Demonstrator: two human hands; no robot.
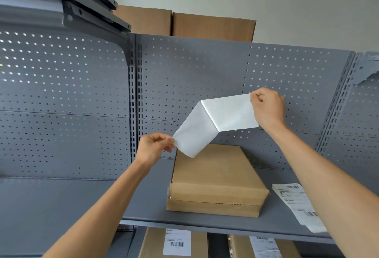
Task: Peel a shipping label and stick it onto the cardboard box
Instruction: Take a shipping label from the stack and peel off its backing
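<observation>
A plain brown cardboard box (217, 177) lies flat on the grey shelf (82, 200), its top bare. Above it, in the air, I hold a white shipping label and its backing, split into two sheets that still join along a slanted crease. My right hand (266, 108) pinches the upper right sheet (231, 112) at its top corner. My left hand (153, 147) pinches the lower left sheet (194, 132) at its bottom corner. Both sheets show blank white faces, so I cannot tell which is the label.
A stack of printed labels (295, 202) lies on the shelf right of the box, partly under my right forearm. Labelled boxes (176, 243) sit on the shelf below. Grey pegboard (205, 69) backs the shelf, with brown cartons (213, 26) above it.
</observation>
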